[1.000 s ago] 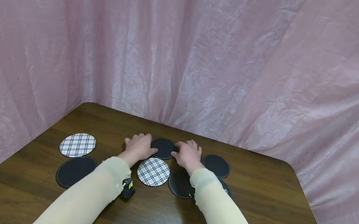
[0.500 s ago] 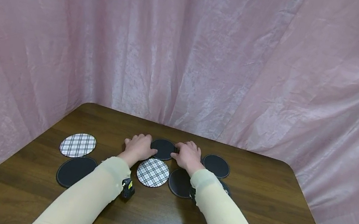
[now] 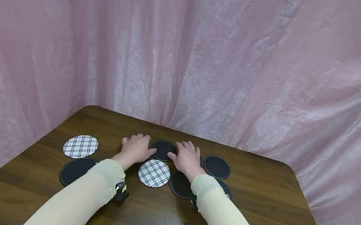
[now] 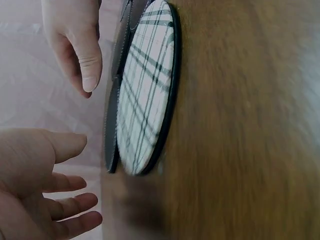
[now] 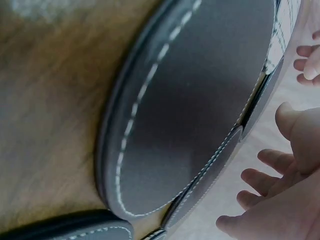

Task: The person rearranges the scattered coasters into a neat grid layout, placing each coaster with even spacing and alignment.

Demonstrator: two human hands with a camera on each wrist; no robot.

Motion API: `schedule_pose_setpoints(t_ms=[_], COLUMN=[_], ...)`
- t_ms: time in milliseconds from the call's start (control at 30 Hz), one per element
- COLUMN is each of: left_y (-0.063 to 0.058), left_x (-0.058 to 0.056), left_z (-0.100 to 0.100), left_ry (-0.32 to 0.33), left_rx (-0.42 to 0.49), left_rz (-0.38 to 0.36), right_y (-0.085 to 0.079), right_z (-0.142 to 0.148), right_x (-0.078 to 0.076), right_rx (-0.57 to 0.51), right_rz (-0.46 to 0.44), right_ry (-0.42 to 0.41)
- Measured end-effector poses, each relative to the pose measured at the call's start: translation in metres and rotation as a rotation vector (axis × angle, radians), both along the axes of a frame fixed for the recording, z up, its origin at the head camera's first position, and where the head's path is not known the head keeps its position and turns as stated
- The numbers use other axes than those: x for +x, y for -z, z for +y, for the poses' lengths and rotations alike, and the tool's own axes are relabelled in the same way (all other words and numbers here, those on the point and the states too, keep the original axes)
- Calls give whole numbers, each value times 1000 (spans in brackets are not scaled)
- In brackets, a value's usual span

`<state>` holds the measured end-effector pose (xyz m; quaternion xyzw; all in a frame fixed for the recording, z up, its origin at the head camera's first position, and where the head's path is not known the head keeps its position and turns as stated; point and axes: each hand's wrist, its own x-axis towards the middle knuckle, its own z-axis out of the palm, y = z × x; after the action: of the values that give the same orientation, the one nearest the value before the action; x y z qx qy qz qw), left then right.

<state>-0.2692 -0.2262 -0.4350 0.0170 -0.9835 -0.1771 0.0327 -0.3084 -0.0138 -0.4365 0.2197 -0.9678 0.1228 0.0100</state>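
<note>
A dark round coaster (image 3: 162, 150) with a stitched edge lies between my two hands on the table. Just left of it is my left hand (image 3: 134, 147), fingers spread and holding nothing. My right hand (image 3: 188, 160) hovers on the other side, its thumb overlapping the coaster's edge in the head view. A plaid coaster (image 4: 145, 95) and another dark coaster (image 5: 185, 100) lie nearer, edges close together. Both wrist views show loosely extended fingers, apart from the coasters. Behind my right hand, one more dark coaster (image 3: 201, 162) is mostly hidden.
At the right lie a dark coaster (image 3: 217, 167) and another (image 3: 225, 188) partly covered by the sleeve. Farther left, a plaid coaster (image 3: 81, 146) sits beside a dark coaster (image 3: 76, 170). Pink curtains (image 3: 190, 51) hang behind the wooden table (image 3: 255, 219).
My left hand has shifted slightly left, away from the middle dark coaster. My right thumb now overlaps that coaster more in the head view. The coasters keep their arrangement.
</note>
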Motion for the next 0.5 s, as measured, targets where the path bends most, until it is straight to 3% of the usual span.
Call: schedule_pose_setpoints(t_ms=[500], left_y=[-17], left_x=[42], left_z=[-35], left_ry=[25], left_rx=[-53], left_rz=[6], right_y=[-6], right_z=[-25], right_x=[31], right_rx=[14], right_rz=[55], right_ry=[-121])
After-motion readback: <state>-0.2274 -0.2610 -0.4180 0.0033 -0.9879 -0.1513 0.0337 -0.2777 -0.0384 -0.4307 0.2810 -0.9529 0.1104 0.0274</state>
